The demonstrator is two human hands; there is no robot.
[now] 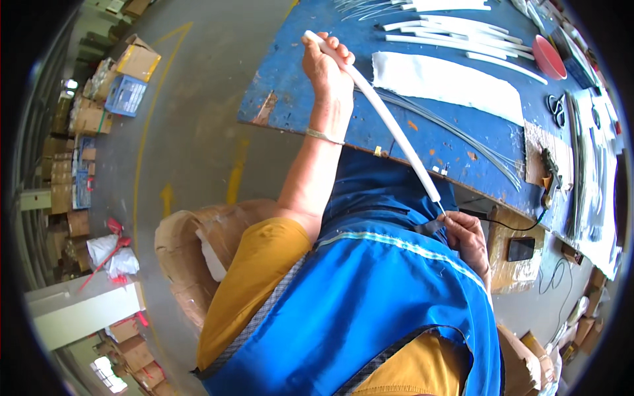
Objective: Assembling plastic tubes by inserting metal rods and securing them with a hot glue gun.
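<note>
A worker's left hand [327, 66] is gripping the far end of a long white tube [386, 122], fingers closed around it, while the right hand [467, 239] is pinching its near end; the tube is slanting diagonally above the blue workbench [290, 86].

A scuffed blue worktable [310, 99] lies under the raised hand. Left of it, grey concrete floor [198, 132] carries yellow lines and cardboard boxes [135, 61].
</note>
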